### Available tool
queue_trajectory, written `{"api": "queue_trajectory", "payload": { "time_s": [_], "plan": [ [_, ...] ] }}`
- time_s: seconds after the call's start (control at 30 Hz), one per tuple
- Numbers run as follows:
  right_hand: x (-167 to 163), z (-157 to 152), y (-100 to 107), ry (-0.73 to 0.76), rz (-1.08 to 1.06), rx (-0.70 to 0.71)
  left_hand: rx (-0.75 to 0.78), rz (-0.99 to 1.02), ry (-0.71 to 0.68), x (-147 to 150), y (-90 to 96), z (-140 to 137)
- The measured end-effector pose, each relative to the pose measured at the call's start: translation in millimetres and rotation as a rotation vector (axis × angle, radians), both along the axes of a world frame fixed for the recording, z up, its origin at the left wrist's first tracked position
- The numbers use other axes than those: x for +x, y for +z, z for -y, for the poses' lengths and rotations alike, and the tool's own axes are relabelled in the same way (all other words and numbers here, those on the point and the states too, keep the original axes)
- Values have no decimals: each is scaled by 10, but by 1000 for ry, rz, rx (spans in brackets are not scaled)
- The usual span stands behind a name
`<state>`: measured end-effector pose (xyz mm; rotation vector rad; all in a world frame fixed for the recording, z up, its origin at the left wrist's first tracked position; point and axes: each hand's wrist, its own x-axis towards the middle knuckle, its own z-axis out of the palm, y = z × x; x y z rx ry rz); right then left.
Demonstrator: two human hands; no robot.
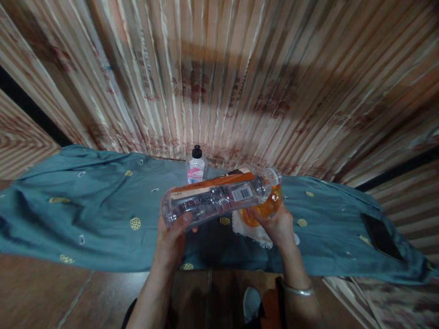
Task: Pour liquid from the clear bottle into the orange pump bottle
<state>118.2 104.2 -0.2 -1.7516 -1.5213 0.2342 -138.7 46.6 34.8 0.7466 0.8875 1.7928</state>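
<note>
My left hand (173, 237) is closed round the base end of a clear plastic bottle (212, 197) with an orange label and a barcode. The bottle lies almost level, its neck pointing right and slightly up. Under that neck, my right hand (279, 225) grips an orange see-through container (265, 210), partly hidden by the fingers and the bottle. A white cloth with a frayed edge (252, 233) lies beneath the container. Whether the bottle's mouth touches the container's rim, I cannot tell.
Behind the clear bottle stands a small bottle with a black cap and pink label (196, 169). A dark phone (381, 236) rests at the right on the green patterned cloth (113, 214) covering the table. A pleated curtain (219, 82) hangs along the back.
</note>
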Motion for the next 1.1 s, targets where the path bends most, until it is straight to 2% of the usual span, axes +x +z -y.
{"api": "queue_trajectory", "payload": {
  "time_s": [0.27, 0.43, 0.8, 1.1],
  "plan": [
    [-7, 1, 25, -3, -31, -30, -13, 9, 49, 36, 58, -4],
    [-9, 2, 21, 18, -23, -1, -14, 4, 37, 38, 100, 7],
    [1, 7, 18, 30, -7, 9, -22, 21, 60, 43, 79, 1],
    [-8, 9, 16, 29, -1, 26, 0, -2, 2, -18, 16, 30]
  ]
}}
